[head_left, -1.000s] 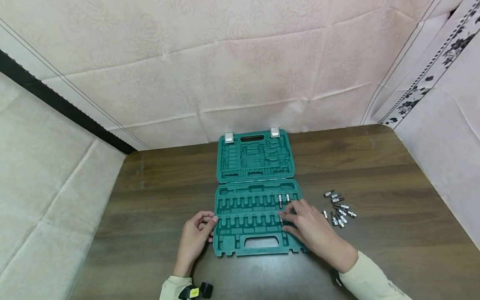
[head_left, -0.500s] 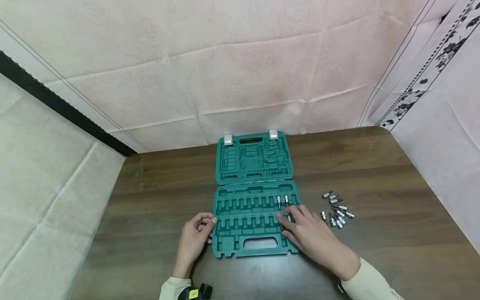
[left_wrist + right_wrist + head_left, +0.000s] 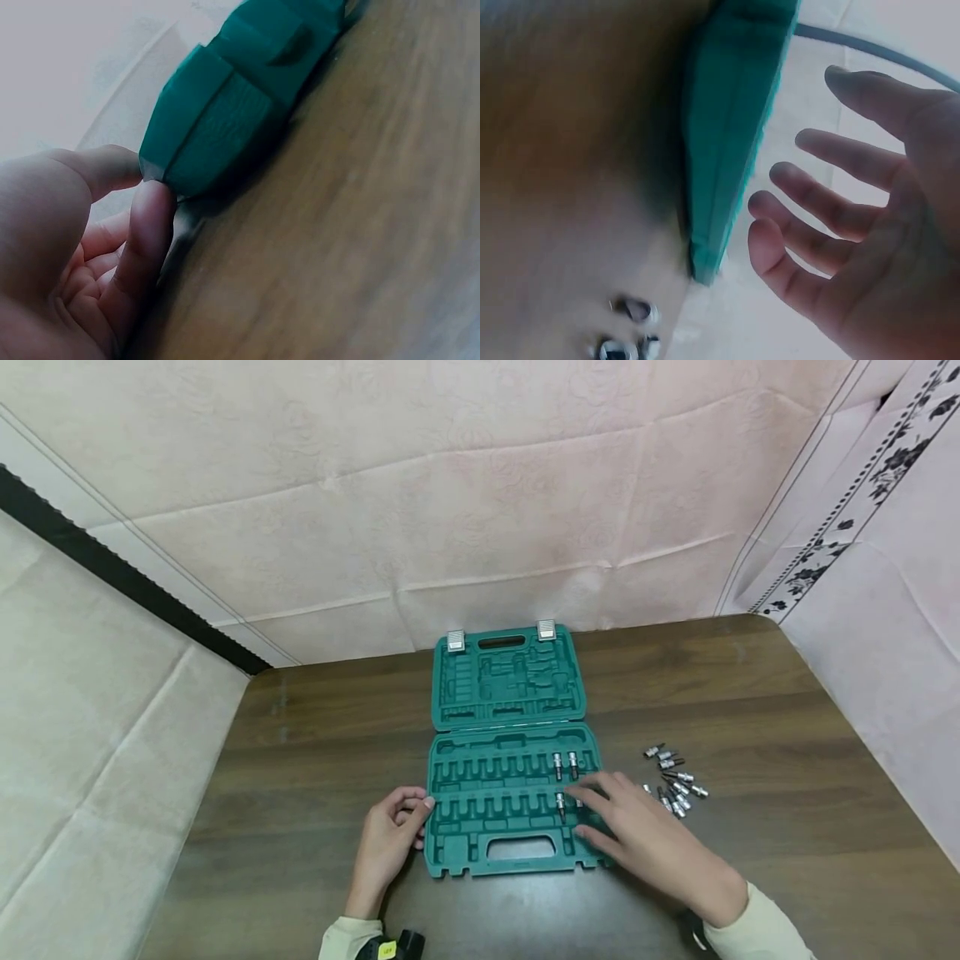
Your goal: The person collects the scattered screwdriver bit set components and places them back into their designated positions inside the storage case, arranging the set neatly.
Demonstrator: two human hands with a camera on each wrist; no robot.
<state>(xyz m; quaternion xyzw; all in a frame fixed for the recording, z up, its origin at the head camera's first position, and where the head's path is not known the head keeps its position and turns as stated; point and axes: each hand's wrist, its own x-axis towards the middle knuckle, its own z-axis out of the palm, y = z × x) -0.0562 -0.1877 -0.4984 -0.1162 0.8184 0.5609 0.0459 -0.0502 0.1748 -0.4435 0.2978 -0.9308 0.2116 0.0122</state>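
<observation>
A green plastic socket case (image 3: 495,810) lies open on the table, its moulded lid folded back. My left hand (image 3: 393,827) pinches the left edge of the case between thumb and finger; the left wrist view shows these fingertips at the case corner (image 3: 217,127). Over the right part of the tray hovers my right hand (image 3: 637,827), fingers spread and holding nothing, as the right wrist view also shows. Two bit sockets (image 3: 557,766) sit in the upper row. Another bit socket (image 3: 560,806) lies in the lower row, and one beside it is partly covered by my fingers.
Several loose bit sockets (image 3: 678,785) lie in a cluster on the wooden table (image 3: 787,793), right of the case. Behind the table hangs a pale cloth (image 3: 480,527). A light cloth also borders each side.
My right hand has let go of the bit socket in the lower row and drawn back to the right, its fingers spreading. My left hand stays at the case edge.
</observation>
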